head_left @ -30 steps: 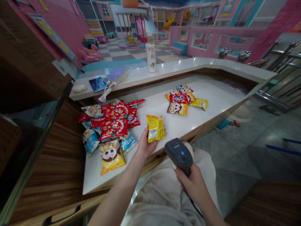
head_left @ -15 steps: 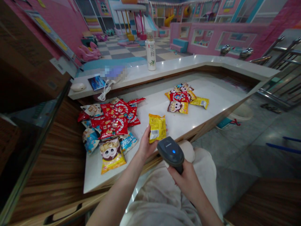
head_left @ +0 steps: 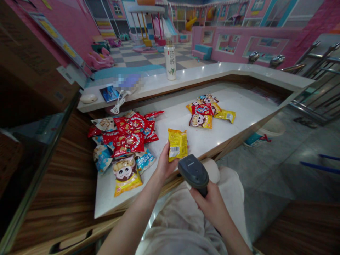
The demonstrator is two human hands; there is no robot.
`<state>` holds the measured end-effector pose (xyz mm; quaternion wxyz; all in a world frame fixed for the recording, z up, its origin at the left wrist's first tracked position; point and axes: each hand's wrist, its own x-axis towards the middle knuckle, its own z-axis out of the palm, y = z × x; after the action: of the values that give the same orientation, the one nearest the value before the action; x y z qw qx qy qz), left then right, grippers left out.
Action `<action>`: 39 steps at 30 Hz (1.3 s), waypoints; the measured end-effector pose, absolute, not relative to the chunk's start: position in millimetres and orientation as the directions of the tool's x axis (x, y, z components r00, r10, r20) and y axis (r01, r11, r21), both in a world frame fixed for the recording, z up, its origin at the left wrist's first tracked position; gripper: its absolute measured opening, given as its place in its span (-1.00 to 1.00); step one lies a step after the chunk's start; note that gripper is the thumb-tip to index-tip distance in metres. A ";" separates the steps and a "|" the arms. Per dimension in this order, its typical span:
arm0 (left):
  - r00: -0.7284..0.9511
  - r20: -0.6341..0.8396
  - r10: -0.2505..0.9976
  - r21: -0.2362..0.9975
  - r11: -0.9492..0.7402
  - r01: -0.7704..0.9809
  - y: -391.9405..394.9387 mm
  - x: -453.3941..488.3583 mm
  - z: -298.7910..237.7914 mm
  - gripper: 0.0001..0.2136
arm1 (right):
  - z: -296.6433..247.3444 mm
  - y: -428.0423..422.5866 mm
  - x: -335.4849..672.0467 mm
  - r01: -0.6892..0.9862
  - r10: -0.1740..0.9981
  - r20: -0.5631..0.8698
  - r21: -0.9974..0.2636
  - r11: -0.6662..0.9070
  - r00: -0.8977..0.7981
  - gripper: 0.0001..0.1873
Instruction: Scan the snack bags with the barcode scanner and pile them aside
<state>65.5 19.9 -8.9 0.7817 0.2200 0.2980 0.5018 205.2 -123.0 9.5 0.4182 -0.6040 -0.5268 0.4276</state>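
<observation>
Above the counter (head_left: 225,136), left hand (head_left: 164,166) gripping a yellow snack packet (head_left: 177,144), right hand (head_left: 208,205) clenching a barcode scanner (head_left: 193,171)

茶粹 on the drink bottle (head_left: 170,59), barcode on the yellow snack packet (head_left: 177,144), digits unreadable

We find the light soft and rather dim, with small bright glints along the white counter (head_left: 247,106) and a pale sheen on the tiled floor (head_left: 305,152) to its right. Left of the counter, everything sinks into deep shadow. A pixelated patch (head_left: 129,82) blurs out a spot just behind it, and the wide lens bends lines towards the frame edges.
</observation>
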 end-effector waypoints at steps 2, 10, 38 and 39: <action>0.337 -0.247 0.909 0.627 0.414 -0.659 19.9 64.9 -9.0 -0.44 | 8.3 -123.0 205.3 0.274 0.994 -0.071 -0.957 -0.091 0.084 -0.78; 0.313 -0.233 0.921 0.644 0.387 -0.660 21.3 65.6 -14.8 -0.45 | 12.4 -122.9 209.8 0.267 0.992 -0.069 -0.959 -0.095 0.104 -0.82; 0.323 0.367 0.873 0.484 -0.475 0.735 162.8 188.1 18.8 -0.31 | -3.6 -133.1 252.2 0.179 0.948 -0.173 -0.958 -0.225 0.266 -0.66; 0.326 0.399 0.857 0.485 -0.499 0.718 147.2 177.2 22.0 -0.32 | -3.4 -133.0 251.2 0.183 0.951 -0.177 -0.957 -0.227 0.252 -0.66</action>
<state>177.2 147.2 22.0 0.1102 0.8067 0.4882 0.3142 251.2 -133.0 -3.4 0.4455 -0.6538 -0.4338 0.4311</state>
